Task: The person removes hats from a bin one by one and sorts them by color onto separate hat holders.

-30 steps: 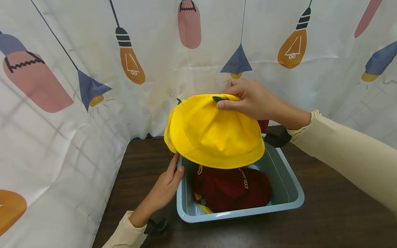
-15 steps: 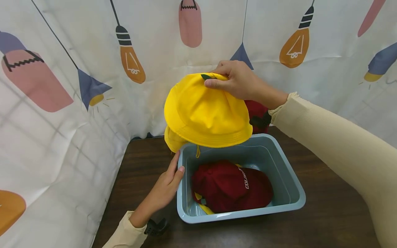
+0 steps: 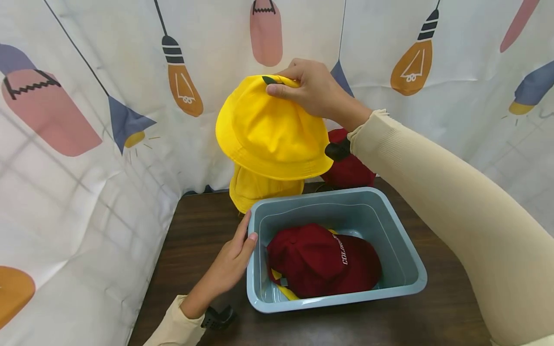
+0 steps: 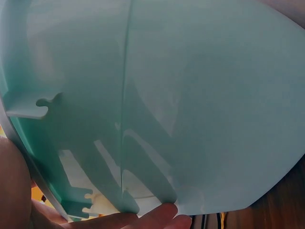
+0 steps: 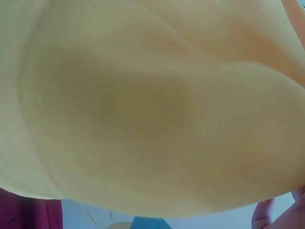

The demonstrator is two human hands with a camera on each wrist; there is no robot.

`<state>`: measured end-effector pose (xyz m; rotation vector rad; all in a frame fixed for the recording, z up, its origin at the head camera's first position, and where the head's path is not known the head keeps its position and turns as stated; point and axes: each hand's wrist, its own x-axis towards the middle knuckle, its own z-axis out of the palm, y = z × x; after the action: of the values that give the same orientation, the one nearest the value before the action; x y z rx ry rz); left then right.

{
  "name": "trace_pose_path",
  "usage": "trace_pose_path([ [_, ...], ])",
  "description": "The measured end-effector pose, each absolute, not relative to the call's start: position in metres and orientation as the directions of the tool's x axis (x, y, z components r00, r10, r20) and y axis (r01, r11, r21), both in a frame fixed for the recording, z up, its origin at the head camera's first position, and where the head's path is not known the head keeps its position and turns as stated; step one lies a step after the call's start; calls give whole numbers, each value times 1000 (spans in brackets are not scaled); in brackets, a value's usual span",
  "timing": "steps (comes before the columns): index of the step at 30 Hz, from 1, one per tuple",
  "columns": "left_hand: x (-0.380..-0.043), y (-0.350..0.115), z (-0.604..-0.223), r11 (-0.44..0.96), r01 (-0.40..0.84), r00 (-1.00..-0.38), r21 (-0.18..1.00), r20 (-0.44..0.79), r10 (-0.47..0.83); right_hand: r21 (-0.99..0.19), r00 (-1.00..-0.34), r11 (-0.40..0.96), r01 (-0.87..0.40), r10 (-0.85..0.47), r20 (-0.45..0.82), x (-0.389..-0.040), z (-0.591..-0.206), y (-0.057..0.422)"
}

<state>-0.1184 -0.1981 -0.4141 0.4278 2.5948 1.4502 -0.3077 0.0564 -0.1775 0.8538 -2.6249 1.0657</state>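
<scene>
In the head view, my right hand pinches a yellow bucket hat at the crown, where a dark green leaf shows, and holds it above the back rim of a grey-blue plastic bin. My left hand grips the bin's left rim; in the left wrist view its fingers lie against the outer wall. Inside the bin lies a dark red baseball cap with white lettering, partly covering something yellow. Behind the bin, another yellow hat is partly hidden by the raised one.
A second dark red cap stands behind the bin, partly covered by my right wrist. The bin stands on a dark wooden table. A white curtain printed with lamps hangs close behind and along the left side.
My right hand has carried the yellow bucket hat up and to the left, uncovering the bin, the cap inside and the hat behind. My left hand stays on the rim.
</scene>
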Motion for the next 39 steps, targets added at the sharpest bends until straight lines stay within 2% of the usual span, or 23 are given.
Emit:
trace_pose_path([
  [5,-118,-198,-414,495,176,-951,851,17,308,-584,-805,558,-590,-459,375,-317,-187,40],
  [13,-118,-197,-414,493,164,-954,854,11,299,-464,-787,636,-617,-480,389,-331,-215,12],
  [18,-118,-197,-413,481,157,-952,863,4,305,-454,-776,631,-629,-482,407,-334,-236,1],
  [31,-117,-197,-413,477,158,-953,864,6,304,-413,-784,666,-621,-528,326,-334,-278,-7],
  [39,-118,-197,-415,476,162,-952,864,9,307,-384,-833,739,-553,-500,237,-335,-298,-5],
])
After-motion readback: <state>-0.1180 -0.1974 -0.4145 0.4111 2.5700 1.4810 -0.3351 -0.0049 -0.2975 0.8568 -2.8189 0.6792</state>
